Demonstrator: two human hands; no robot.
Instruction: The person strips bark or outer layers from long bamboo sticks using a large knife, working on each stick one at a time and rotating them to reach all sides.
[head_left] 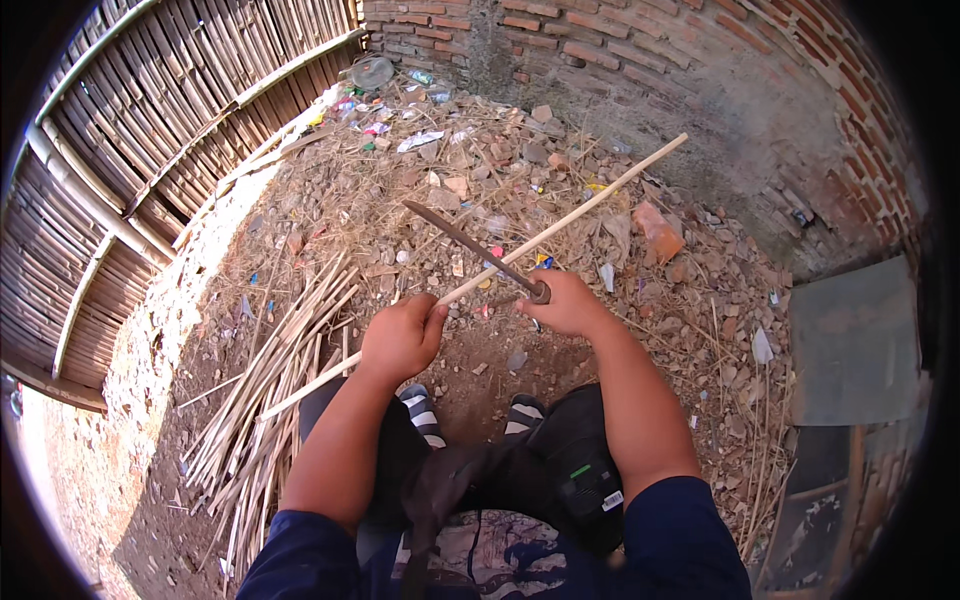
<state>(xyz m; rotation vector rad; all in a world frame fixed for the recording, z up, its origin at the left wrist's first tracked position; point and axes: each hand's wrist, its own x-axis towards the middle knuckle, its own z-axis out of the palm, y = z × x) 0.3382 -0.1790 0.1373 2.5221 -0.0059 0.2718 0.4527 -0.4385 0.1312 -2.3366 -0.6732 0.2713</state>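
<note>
My left hand (pixel 402 337) is closed around a long pale bamboo stick (pixel 585 208) that slants from lower left to upper right over the ground. My right hand (pixel 566 303) grips the handle of a dark curved knife (pixel 462 240), whose blade lies across the stick just beyond my left hand, pointing up and left. Both forearms come in from the lower edge. My feet in striped sandals (pixel 424 410) show below the hands.
A heap of split bamboo strips (pixel 268 385) lies on the dirt to my left. Rubble, stones and litter (pixel 520 160) cover the ground ahead. A bamboo fence (pixel 150 130) runs at left, a brick wall (pixel 640 50) behind, a grey slab (pixel 852 340) at right.
</note>
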